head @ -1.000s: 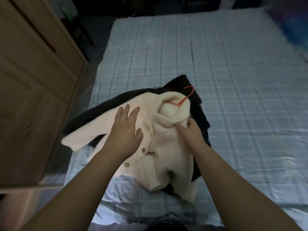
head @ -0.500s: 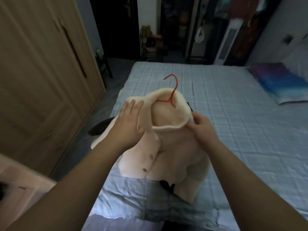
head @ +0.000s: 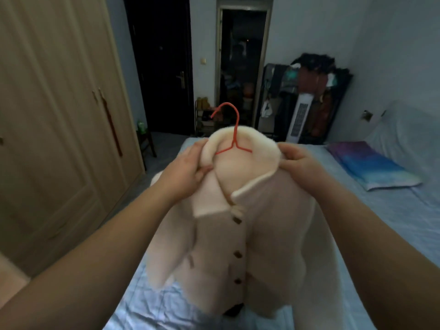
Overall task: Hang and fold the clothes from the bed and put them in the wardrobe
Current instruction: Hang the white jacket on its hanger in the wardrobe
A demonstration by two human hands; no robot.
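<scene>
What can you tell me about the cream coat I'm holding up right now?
The cream coat looks thick and fleecy, with a wide collar and a row of brown buttons down its closed front. It hangs upright on a red wire hanger whose hook sticks out above the collar. The left hand and right hand grip its shoulders, holding it above the bed.

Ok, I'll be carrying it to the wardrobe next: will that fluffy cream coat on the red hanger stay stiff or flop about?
Probably floppy: the fluffy cream buttoned coat sags in soft folds below the collar that both hands grip. The thin red wire hanger looks slight, so the shoulders may slip. It seems bulky rather than heavy.
</scene>
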